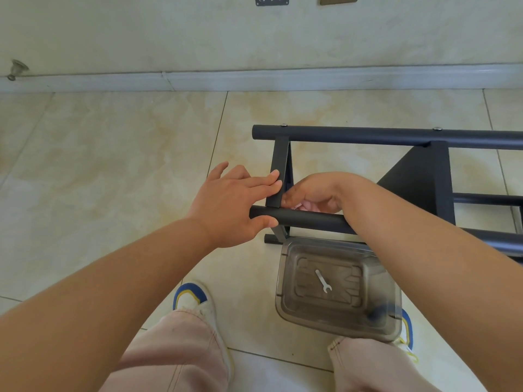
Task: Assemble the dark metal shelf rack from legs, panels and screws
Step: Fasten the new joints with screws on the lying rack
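At the bottom of the frame stand two legs in pale pink trousers [181,355], with white sneakers trimmed in blue and yellow [195,298] on the glossy cream floor tiles [113,154]. Just right of centre, between the feet, sits a clear smoky plastic tray [285,281]; a small silver flat spanner [322,281] lies tilted in its middle.

Above the tray, in the centre right, the dark metal shelf rack [418,176] lies on its side and runs off the right edge. Its near round tube leg [308,219] crosses just over the tray's far rim. The left hand [235,202] comes in from the lower left: its straight fingers [268,179] press flat against the narrow end panel [278,168] while the thumb rests under the near leg's end, so the hand braces rather than clasps. The right hand [314,190] reaches over the near leg from the right, fingers curled down behind the end panel where it meets the leg; whether they pinch anything cannot be told.

Farther up, the far tube leg [368,135] carries two silver screw heads [283,125] on its top side. Beyond runs a white baseboard [254,80] below the pale wall [254,32], with a metal door stop [17,68] at the upper left.
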